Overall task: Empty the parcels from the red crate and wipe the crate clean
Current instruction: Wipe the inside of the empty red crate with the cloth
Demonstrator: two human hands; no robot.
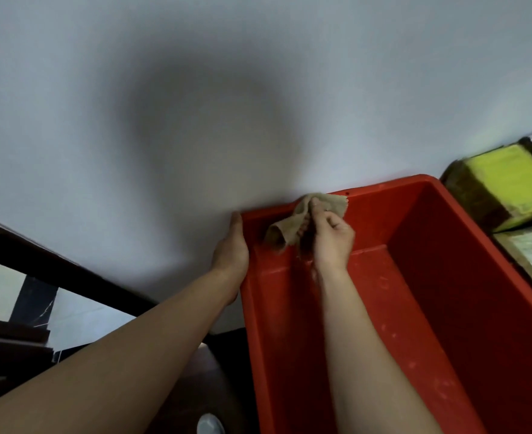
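The red crate fills the lower right of the head view, pushed against a white wall, with nothing inside it. My left hand grips the crate's outer left rim near the far corner. My right hand is inside the crate at the far left corner, shut on a beige cloth that presses against the far inner wall and rim. Pale smudges mark the crate's floor and walls.
To the right of the crate lie parcels: a yellow-taped box and a brown box with a label. A dark wooden rail runs along the left. A shoe tip shows at the bottom.
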